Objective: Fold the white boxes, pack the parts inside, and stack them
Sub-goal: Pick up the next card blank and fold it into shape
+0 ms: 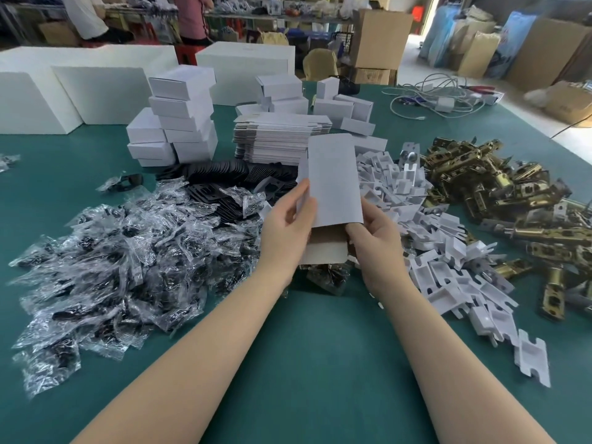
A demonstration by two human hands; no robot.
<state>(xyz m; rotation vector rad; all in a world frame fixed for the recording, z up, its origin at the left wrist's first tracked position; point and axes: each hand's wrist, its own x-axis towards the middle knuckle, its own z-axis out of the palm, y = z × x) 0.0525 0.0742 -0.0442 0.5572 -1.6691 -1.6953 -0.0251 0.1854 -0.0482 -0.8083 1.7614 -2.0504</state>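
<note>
White flat cardboard box blank, grey-white outside and brown inside, is held upright in both my hands above the teal-green cloth table, just in front of the stack of unfolded white blanks. Head view, the only one supplied: my left hand pinches the blank's left edge, thumb on the near face and fingers curled behind; my right hand grips the lower right corner, fingers wrapped round the edge. The lower flap shows its brown inner side, so I judge the sleeve is only starting to open and no fold is yet locked. To do this step well, I should press the two side creases toward each other so the tube squares up, then tuck the bottom flaps in order and seat the tab fully before loading; a skewed tube would give a box that stacks badly. Parts lie close at hand: clear plastic bags of dark screws to the left, black flat plates beyond them, white moulded plastic inserts to the right, brass-coloured metal latch bodies farther right. Finished small white boxes stand stacked at the far left of the blanks; that pile is uneven, so placement there needs care.
</note>
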